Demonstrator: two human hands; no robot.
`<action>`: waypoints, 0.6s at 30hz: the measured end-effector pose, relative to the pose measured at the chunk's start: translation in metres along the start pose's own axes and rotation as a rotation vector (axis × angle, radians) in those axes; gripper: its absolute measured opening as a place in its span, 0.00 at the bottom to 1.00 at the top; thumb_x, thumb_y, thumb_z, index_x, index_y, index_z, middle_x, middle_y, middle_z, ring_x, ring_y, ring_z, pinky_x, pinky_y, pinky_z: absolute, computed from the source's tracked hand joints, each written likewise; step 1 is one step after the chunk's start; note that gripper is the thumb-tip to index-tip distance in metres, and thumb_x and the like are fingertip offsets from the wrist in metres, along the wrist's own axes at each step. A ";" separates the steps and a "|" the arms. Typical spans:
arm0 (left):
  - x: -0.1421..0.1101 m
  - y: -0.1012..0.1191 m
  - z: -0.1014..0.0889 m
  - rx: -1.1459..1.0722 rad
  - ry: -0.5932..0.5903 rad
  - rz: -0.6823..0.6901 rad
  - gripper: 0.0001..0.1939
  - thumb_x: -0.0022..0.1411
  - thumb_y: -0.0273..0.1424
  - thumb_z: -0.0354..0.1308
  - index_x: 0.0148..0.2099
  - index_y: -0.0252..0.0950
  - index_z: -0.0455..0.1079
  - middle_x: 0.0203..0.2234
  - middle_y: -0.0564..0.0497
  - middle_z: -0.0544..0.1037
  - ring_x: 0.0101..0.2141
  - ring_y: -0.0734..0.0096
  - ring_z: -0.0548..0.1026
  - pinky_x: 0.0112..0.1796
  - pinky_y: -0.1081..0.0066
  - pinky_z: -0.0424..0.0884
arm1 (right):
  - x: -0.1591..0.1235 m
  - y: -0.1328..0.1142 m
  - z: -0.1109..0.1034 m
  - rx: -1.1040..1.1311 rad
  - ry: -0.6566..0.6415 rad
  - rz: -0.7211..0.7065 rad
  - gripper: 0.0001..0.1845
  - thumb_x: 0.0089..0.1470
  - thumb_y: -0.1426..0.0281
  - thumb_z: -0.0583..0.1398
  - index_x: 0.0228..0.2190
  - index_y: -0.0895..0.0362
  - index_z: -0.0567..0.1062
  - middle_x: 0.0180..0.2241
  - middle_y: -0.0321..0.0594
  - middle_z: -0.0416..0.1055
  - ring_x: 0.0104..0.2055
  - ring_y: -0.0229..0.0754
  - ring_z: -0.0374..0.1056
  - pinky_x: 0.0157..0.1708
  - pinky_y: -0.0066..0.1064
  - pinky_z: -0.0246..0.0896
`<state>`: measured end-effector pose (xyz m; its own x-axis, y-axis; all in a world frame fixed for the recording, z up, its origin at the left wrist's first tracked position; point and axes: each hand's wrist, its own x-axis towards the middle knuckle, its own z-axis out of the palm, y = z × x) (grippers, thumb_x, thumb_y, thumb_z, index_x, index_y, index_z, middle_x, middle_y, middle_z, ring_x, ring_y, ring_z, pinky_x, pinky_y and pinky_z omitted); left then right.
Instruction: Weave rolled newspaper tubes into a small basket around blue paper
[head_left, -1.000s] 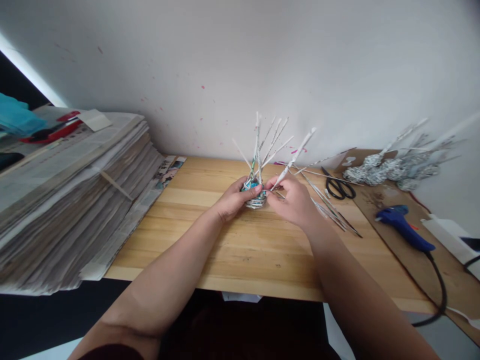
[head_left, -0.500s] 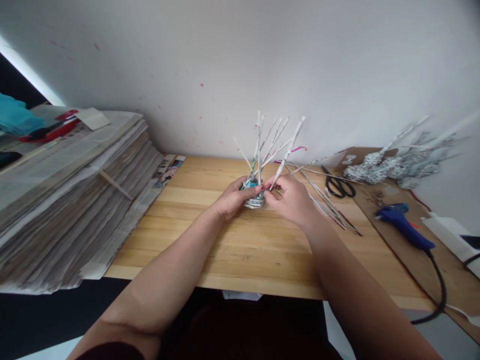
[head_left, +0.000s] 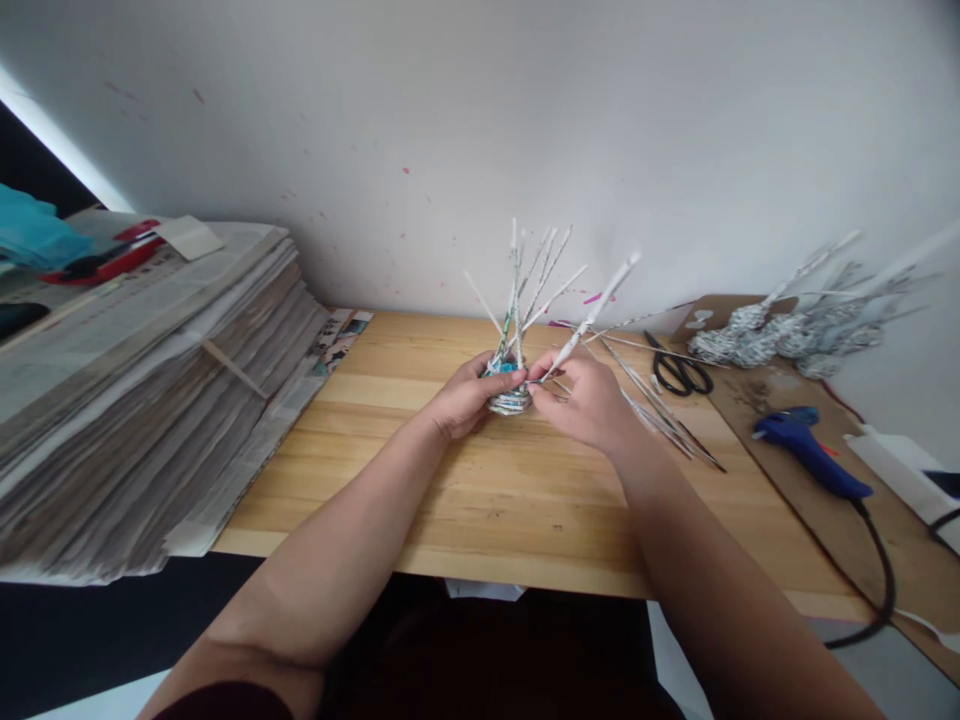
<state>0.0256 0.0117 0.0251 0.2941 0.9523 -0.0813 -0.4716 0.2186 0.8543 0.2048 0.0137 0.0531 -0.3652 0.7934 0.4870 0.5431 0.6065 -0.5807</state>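
A small basket woven from rolled paper (head_left: 511, 402), white with blue inside, sits at the middle of the wooden table. Several thin paper sticks rise from its rim. My left hand (head_left: 474, 395) is closed around its left side, the thumb laid over the near rim. At the basket's right side, my right hand (head_left: 589, 400) pinches a rolled paper tube (head_left: 598, 308) near its lower end. That tube slants up to the right, its thicker end free in the air. The fingertips of both hands almost meet, hiding where the tube meets the weave.
Loose paper sticks (head_left: 660, 410) and black scissors (head_left: 681, 372) lie to the right. Beyond are a blue glue gun (head_left: 810, 455) on cardboard (head_left: 757, 480) and several woven paper pieces (head_left: 750, 335). A tall newspaper stack (head_left: 150, 400) fills the left. The wall stands close behind.
The paper tube in my right hand has tipped further right and outward from the basket. My left hand keeps its hold on the basket, almost unmoved.
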 end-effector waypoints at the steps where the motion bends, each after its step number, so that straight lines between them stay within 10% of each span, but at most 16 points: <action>1: 0.000 0.000 0.000 0.000 -0.002 -0.002 0.26 0.42 0.35 0.78 0.42 0.32 0.74 0.30 0.50 0.77 0.30 0.72 0.75 0.35 0.70 0.69 | 0.000 0.000 0.000 0.002 -0.007 0.005 0.03 0.50 0.72 0.63 0.30 0.52 0.75 0.34 0.38 0.78 0.41 0.48 0.73 0.48 0.41 0.65; 18: -0.001 0.003 -0.003 -0.061 -0.017 -0.024 0.28 0.40 0.33 0.80 0.43 0.32 0.74 0.32 0.50 0.78 0.31 0.71 0.77 0.36 0.69 0.70 | 0.002 0.000 0.000 0.183 -0.014 0.122 0.02 0.49 0.69 0.63 0.26 0.54 0.76 0.28 0.37 0.77 0.34 0.43 0.71 0.40 0.37 0.65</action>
<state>0.0216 0.0117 0.0263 0.3202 0.9428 -0.0923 -0.5142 0.2548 0.8190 0.2039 0.0154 0.0541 -0.3167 0.8613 0.3973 0.4379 0.5043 -0.7443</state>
